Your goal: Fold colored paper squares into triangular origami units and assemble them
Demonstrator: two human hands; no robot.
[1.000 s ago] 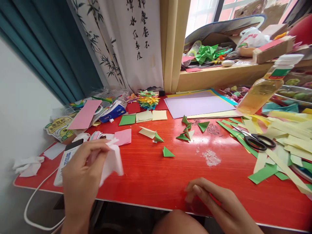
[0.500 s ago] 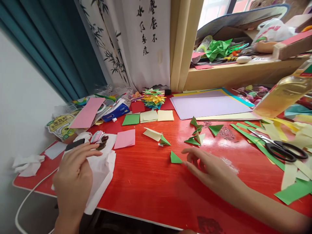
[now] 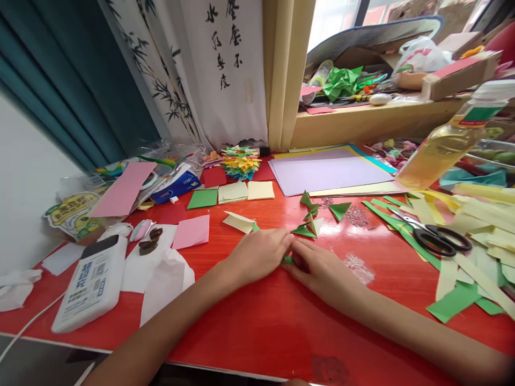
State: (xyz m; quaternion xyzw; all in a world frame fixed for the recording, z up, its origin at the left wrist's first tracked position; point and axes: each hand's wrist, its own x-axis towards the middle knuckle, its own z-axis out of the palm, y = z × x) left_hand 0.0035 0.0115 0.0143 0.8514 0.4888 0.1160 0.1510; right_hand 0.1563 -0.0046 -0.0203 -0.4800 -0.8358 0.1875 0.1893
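Note:
A small folded piece of green paper [image 3: 288, 260] shows between my two hands, low over the red table, mostly covered by fingers. My right hand [image 3: 319, 262] grips it, thumb below and fingers curled above. Against those fingertips, my left hand [image 3: 257, 254] is closed over the paper's other side; its thumb is hidden. Just behind the hands lie folded green triangles [image 3: 308, 228], one with a cream piece in it, and a single green triangle [image 3: 340, 210]. A creased cream paper [image 3: 238, 221] lies behind my left hand, beside a partly covered green bit.
Black-handled scissors [image 3: 440, 239] rest among paper strips [image 3: 454, 301] at right, near a tilted bottle [image 3: 446, 142]. A white power bank [image 3: 92, 284], tissue [image 3: 167, 279] and pink squares [image 3: 191, 231] lie left. Lilac sheets [image 3: 333, 169] and a layered paper model [image 3: 240, 162] sit behind.
My left hand has come from the left over the tissue to meet my right hand at the green folded paper. The power bank is now uncovered. The view has shifted slightly right.

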